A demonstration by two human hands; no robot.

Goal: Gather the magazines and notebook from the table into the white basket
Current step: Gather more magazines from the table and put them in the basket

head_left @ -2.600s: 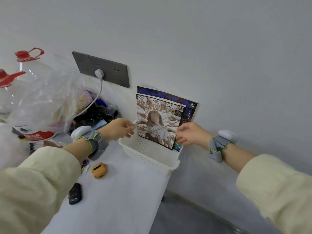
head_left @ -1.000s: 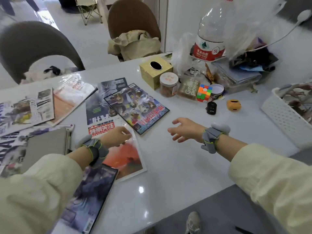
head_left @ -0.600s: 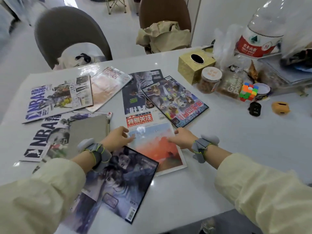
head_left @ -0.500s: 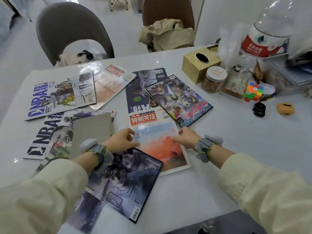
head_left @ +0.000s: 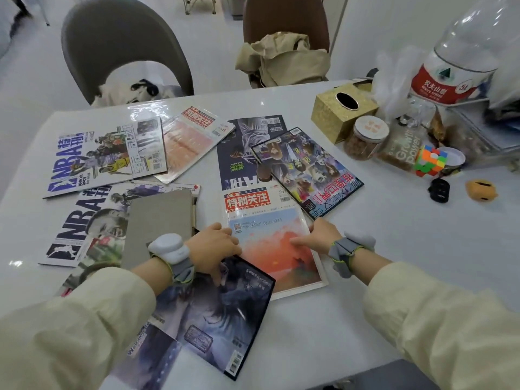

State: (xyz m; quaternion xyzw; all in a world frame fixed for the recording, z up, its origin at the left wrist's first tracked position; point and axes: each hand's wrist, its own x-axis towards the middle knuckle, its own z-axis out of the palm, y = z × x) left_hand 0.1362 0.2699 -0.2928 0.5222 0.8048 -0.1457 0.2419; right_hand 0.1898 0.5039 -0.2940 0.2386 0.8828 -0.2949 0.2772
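A person's left hand point(head_left: 215, 250) and right hand point(head_left: 319, 235) rest on opposite side edges of a magazine point(head_left: 277, 249) with a red masthead and an orange sunset cover, lying flat near the middle of a white table point(head_left: 394, 249). The left fingers curl down over its left edge and the right hand lies along its right edge with one finger stretched across the cover. Whether either hand actually grips the magazine cannot be told, as the fingertips are hidden.

A dark magazine point(head_left: 225, 313) overlaps the sunset cover's near left corner, and is itself partly covered by the left sleeve point(head_left: 70, 333). To the left, a plain grey-brown notebook point(head_left: 157, 220) lies on a basketball magazine point(head_left: 84, 220), its near end hidden behind the left wrist.

More magazines are spread flat farther off, several overlapping: a cartoon-covered one point(head_left: 306, 170) sits on a dark one point(head_left: 242, 153).

At far right, a large water bottle point(head_left: 455, 77) is cut off by the frame edge, beside a gold tissue box point(head_left: 337, 114).
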